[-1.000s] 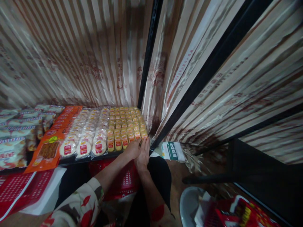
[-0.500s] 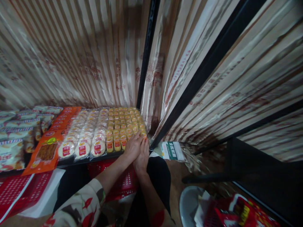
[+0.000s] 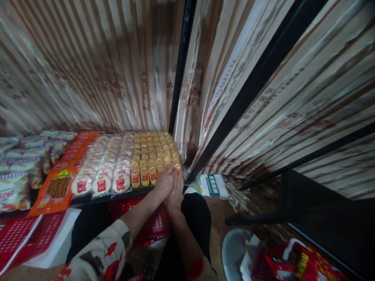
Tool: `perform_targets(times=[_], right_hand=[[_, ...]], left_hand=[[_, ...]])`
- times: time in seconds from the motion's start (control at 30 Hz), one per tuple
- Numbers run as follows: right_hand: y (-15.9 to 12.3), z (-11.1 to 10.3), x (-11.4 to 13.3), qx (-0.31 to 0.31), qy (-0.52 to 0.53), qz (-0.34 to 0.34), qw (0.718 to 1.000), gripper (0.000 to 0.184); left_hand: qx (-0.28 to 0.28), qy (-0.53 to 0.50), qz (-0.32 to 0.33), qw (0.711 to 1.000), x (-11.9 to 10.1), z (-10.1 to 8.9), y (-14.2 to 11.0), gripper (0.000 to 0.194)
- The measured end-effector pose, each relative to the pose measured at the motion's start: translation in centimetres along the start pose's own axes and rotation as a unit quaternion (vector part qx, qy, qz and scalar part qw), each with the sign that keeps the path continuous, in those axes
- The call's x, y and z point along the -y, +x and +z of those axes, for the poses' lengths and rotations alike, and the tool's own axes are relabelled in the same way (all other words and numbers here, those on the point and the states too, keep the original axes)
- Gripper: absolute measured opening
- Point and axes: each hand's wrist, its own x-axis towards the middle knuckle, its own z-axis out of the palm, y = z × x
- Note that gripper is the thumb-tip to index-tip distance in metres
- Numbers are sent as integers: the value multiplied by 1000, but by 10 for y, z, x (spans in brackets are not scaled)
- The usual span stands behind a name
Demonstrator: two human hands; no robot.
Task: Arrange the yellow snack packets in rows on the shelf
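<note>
Small yellow wrapped cakes stand in tight rows at the right end of a dark shelf. At their front right corner, my left hand rests with its fingers stretched over the nearest cakes. Pressed close beside it, my right hand lies with straight fingers along the outer side of the end row. Both hands touch each other and the packs; their palms are hidden. To the left run rows of round white wrapped crackers, then orange snack packs and puffy snack bags.
Pleated printed sheeting hangs behind the shelf, with black posts before it. Red baskets sit below. On the right are a white-and-green packet, a grey basin and red snack bags.
My left hand has moved slightly forward, its fingers reaching farther over the yellow cakes. My right hand stays at the end row. The view has shifted a little.
</note>
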Motion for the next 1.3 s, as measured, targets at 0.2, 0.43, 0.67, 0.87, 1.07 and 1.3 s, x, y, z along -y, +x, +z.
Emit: perform_targets(times=[0.2,0.43,0.67,0.87,1.07,1.3], right_hand=[[-3,-1,1,5,21,34,999,57],[-4,0,1,21,34,35,999,52],[3,-16,10,1,69,53,996,55],[31,-29,22,-18,82,49,995,55],[54,-21,19,-8,52,60,997,54],[62,-8,-3,-14,81,67,994,55]], left_hand=[[23,37,-13,999,-10,-8,-3,69],[41,58,95,993,28,-74,13,46],[-19,55,56,997,27,-124,3,40],[-102,102,30,989,49,-141,-14,43],[-106,143,22,984,69,-148,-12,48],[-68,151,74,983,66,-143,-3,49]])
